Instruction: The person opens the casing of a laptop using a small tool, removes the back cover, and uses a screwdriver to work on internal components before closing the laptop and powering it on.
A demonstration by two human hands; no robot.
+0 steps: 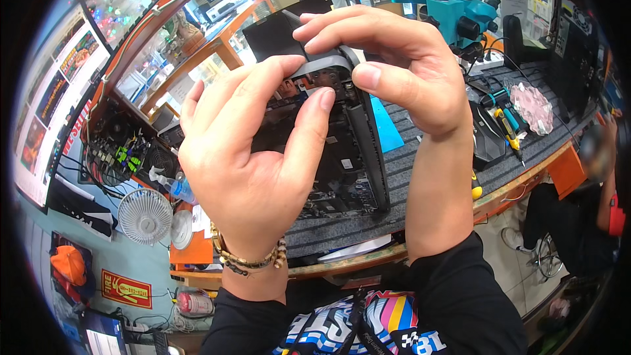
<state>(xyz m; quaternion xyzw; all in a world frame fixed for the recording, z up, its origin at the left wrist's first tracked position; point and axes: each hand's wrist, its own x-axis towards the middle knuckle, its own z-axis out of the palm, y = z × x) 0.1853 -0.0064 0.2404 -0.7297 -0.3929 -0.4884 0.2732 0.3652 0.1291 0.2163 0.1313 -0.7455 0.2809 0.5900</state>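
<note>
A dark laptop (346, 158) stands on edge on the ribbed grey mat, its inside parts exposed. My left hand (253, 135) pinches its upper corner, with the thumb over the exposed inside and the fingers on the outer edge. From the other side my right hand (411, 66) curls round the same corner, its thumb against the casing and its fingers over the top. Between the hands runs a grey curved edge strip (328, 63) of the casing. A black panel (273, 36) rises behind the fingers; how it joins the laptop is hidden.
A teal microscope (447, 13) stands at the back right. Right of the laptop lie a yellow screwdriver (507, 133), a crumpled pink bag (532, 109) and a blue sheet (388, 125). A white fan (144, 216) is at left. Another person (585, 217) sits at the far right.
</note>
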